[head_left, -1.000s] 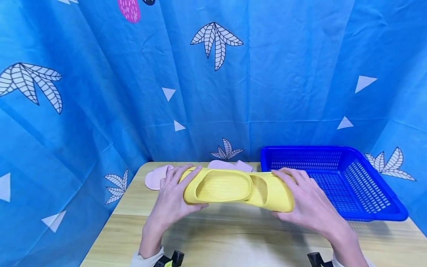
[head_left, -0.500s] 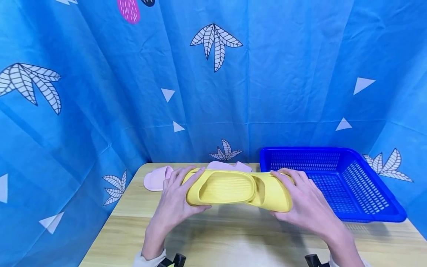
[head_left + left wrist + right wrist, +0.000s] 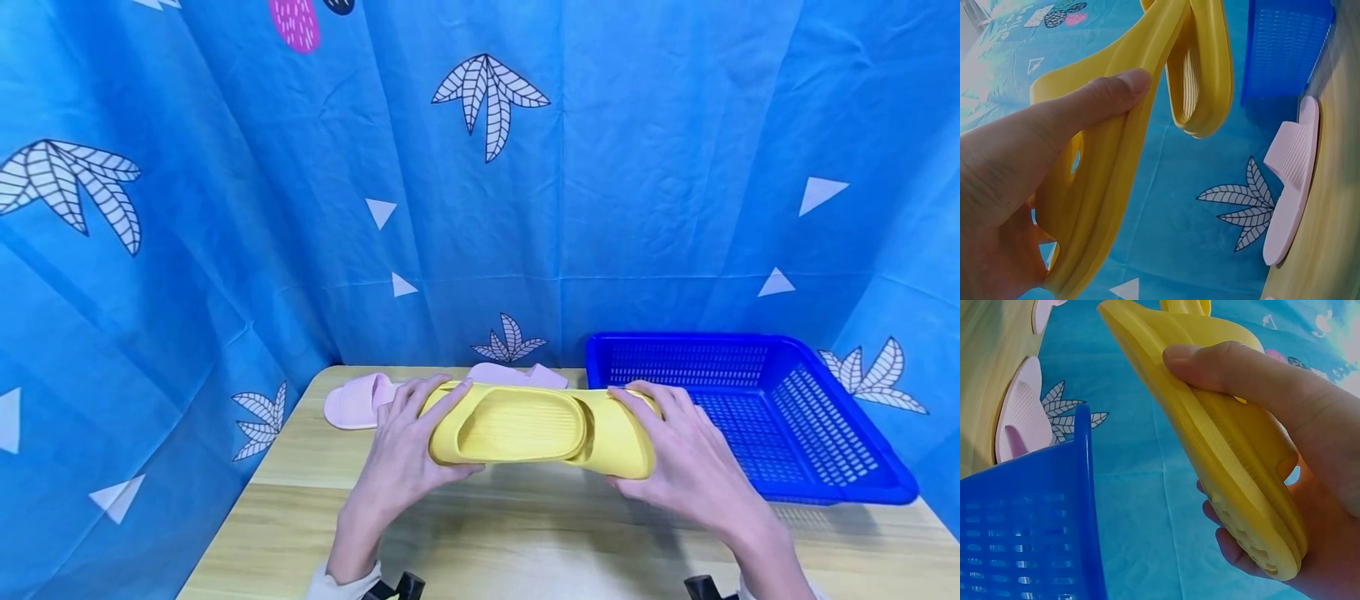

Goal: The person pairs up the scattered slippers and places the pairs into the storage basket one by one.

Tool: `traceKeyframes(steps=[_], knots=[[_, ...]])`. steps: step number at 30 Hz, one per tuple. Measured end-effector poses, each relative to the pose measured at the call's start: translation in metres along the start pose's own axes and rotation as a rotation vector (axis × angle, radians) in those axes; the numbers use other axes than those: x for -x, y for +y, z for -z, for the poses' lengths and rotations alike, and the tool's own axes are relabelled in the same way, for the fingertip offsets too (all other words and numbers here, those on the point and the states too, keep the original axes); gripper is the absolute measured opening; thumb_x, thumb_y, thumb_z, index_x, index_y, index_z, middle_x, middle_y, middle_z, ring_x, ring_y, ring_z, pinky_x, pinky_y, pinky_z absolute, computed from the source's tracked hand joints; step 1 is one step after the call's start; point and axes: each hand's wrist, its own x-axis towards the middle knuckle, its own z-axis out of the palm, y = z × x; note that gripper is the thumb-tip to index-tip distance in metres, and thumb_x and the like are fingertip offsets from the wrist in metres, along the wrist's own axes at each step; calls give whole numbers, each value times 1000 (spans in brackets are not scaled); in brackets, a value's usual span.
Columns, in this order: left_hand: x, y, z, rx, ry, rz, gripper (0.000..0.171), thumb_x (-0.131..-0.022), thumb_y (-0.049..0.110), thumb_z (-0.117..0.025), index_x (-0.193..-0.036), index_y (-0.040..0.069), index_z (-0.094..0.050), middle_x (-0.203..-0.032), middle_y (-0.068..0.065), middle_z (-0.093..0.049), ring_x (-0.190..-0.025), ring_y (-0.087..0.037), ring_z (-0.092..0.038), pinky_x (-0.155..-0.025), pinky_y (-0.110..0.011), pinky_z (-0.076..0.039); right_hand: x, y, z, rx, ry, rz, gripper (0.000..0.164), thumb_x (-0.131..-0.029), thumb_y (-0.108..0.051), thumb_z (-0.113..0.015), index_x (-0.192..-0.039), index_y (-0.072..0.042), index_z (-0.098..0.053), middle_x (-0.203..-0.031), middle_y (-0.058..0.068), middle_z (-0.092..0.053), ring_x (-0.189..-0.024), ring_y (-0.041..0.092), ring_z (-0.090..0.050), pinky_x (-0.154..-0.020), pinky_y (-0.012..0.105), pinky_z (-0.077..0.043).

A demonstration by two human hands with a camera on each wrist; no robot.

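Two yellow slide slippers are held level above the wooden table, end to end and overlapping. My left hand (image 3: 405, 446) grips the left yellow slipper (image 3: 517, 425) around its strap end, thumb along the side of its sole in the left wrist view. The heel of that slipper lies in front of the foot opening of the right yellow slipper (image 3: 621, 433). My right hand (image 3: 690, 446) holds this second slipper by its strap end. In the right wrist view, the thumb presses its edge and the fingers curl under the patterned sole (image 3: 1241, 531).
A blue perforated basket (image 3: 690, 337) stands at the back right of the table (image 3: 525, 542). Behind my hands lie two pink slippers, one pink slipper (image 3: 352, 404) at the back left and another pink slipper (image 3: 498, 374) near the curtain (image 3: 637, 167).
My left hand has moved right with its yellow slipper, so its heel overlaps the other slipper's opening further. The right hand and its slipper have barely moved.
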Motion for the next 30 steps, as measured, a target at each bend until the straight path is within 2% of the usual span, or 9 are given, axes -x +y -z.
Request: traceKeyframes(steps=[11, 21, 30], knots=[[-1, 3, -6, 10, -3, -25, 106, -61, 61, -93, -153, 34, -49, -148, -1, -51, -132, -28, -43, -88, -46, -40, -1, -4, -5, 10, -8, 2, 104, -50, -46, -96, -142, -14, -59, -130, 14, -59, -112, 32, -53, -79, 49, -47], [-1, 4, -7, 30, 18, -32, 108, -59, 61, -95, -153, 34, -49, -149, -3, -50, -132, -29, -43, -89, -48, -40, -1, -6, -7, 10, -1, 11, 104, -50, -45, -97, -141, -13, -59, -129, 14, -59, -111, 32, -53, -80, 49, -48], [-2, 8, -15, 24, 19, -40, 108, -60, 64, -93, -153, 34, -48, -151, -2, -48, -132, -28, -42, -88, -49, -41, -3, -9, -11, 36, -18, 21, 105, -51, -48, -96, -142, -13, -58, -128, 14, -59, -111, 34, -53, -75, 46, -46]])
